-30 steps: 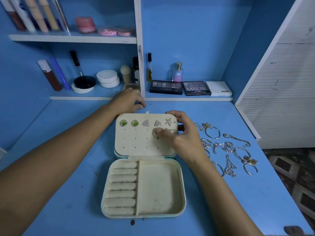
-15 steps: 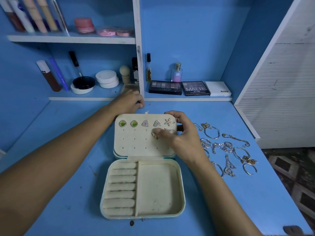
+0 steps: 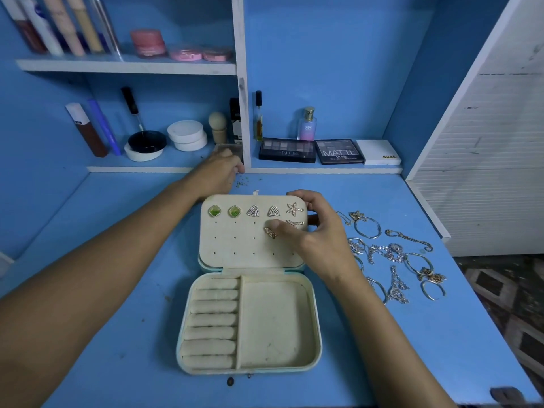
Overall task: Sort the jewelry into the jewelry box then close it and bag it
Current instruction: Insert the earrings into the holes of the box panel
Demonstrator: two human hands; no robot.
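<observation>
The cream jewelry box (image 3: 276, 322) lies open on the blue table, its lid panel (image 3: 235, 245) tilted up at the back. Two green, two triangular and a flower earring (image 3: 294, 208) sit in the lid's top row. My right hand (image 3: 318, 234) grips the lid's right corner, fingers behind it, with the thumb on the panel beside a gold earring (image 3: 269, 232). My left hand (image 3: 216, 175) is behind the lid at the shelf edge; its fingertips are hidden. Loose bracelets and chains (image 3: 391, 254) lie to the right of the box.
Tiny loose bits (image 3: 242, 181) lie on the table by my left hand. Makeup palettes (image 3: 287, 150), a perfume bottle (image 3: 307, 125), jars and tubes fill the back shelves. A white slatted panel (image 3: 485, 172) stands at the right, above the table's right edge.
My left hand has drawn back slightly toward the shelf, uncovering the tiny bits on the table. My right hand stays on the lid and earring.
</observation>
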